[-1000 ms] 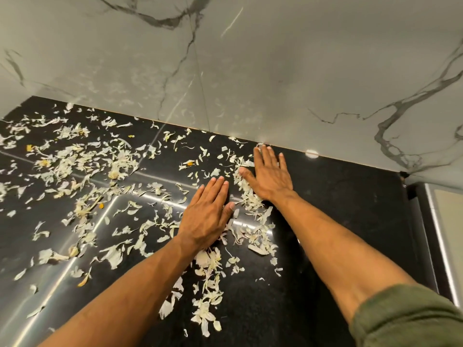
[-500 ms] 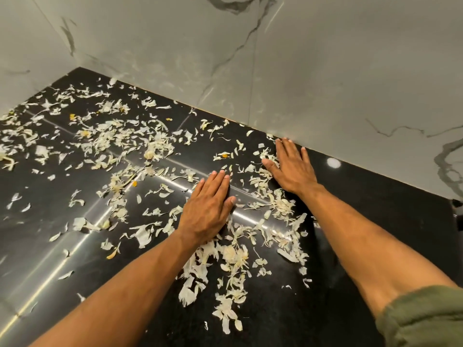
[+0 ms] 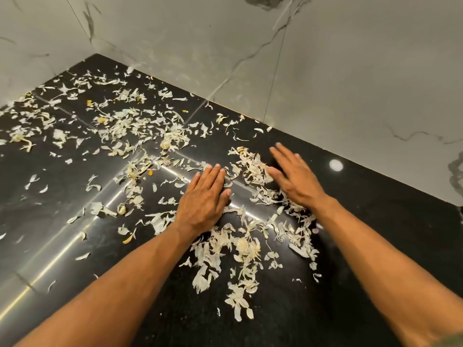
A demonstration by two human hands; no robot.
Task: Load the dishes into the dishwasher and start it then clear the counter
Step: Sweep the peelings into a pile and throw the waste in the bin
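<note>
Since half a second ago the right hand [image 3: 297, 180] has slid from the wall [image 3: 350, 83] toward the left hand [image 3: 204, 200], bunching peels [image 3: 253, 166] between them. Both lie flat, fingers straight, gripping nothing, on the black counter [image 3: 375, 209] strewn with peels.

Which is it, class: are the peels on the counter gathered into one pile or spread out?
Spread out: peels lie scattered across the counter.
</note>
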